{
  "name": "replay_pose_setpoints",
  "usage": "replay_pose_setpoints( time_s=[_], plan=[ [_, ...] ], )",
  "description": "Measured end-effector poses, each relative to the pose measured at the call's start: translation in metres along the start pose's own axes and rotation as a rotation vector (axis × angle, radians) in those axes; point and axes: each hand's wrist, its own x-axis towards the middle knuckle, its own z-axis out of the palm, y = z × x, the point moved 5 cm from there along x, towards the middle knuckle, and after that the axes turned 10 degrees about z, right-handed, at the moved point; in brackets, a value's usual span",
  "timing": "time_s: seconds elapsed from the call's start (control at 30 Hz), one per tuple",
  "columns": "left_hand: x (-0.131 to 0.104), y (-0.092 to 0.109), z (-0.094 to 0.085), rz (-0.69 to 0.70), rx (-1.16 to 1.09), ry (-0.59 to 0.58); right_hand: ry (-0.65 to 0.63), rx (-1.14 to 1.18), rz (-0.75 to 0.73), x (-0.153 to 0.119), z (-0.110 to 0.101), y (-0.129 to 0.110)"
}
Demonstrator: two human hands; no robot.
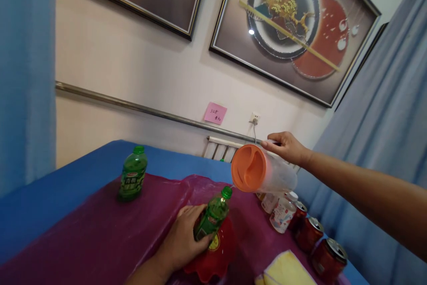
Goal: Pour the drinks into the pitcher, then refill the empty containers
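My left hand (185,236) is wrapped round a green plastic bottle (213,217), which leans to the right above a red scalloped dish (218,260). A clear pitcher (280,176) with an orange lid (248,168) hangs in the air, tipped on its side. My right hand (287,146) grips it from above, the handle mostly hidden by the fingers. The lid points left, a little above and to the right of the bottle's green top. Whether any liquid passes between them I cannot make out. Another green bottle (133,176) stands upright at the left.
A purple plastic sheet (110,231) covers much of the blue table (100,160). Along the right edge are a white-capped bottle (283,216), several dark red cans (328,260) and a folded yellow cloth (288,271). Behind are a metal rail (150,113) and a blue curtain (383,142).
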Motion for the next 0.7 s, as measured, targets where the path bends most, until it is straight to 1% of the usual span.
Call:
replay_pose_setpoints(
  time_s=[0.17,0.4,0.7],
  plan=[
    [0.0015,0.0032,-0.0024,0.0,0.018,-0.003,0.002,-0.002,0.01,0.0009,0.0004,0.0025],
    [0.0014,0.0044,-0.0026,-0.021,-0.016,-0.021,0.0,0.012,0.014,0.0002,-0.0004,0.0018],
    [0.0018,0.0063,-0.0053,-0.02,-0.051,0.005,-0.007,-0.005,0.005,0.0009,0.0011,-0.0001]
  ],
)
